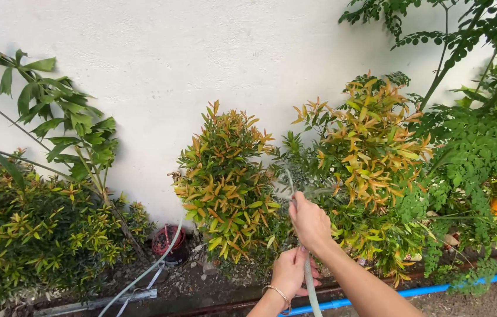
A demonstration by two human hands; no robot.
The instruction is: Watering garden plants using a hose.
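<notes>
White plastered wall (201,53) behind shrubs. Right hand (309,223) and left hand (288,271) clenched round grey-green rubber hose (311,290), spraying orange-green leafy bush (225,182) (wetting underway, extent unclear).

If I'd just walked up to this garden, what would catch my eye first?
Most likely the two shrubs with orange-tipped leaves in the middle, bright against the white wall. Low in front of them, the right hand and left hand both grip a pale hose, and a fine spray rises toward the leaves. A blue pipe runs along the ground at lower right.
</notes>
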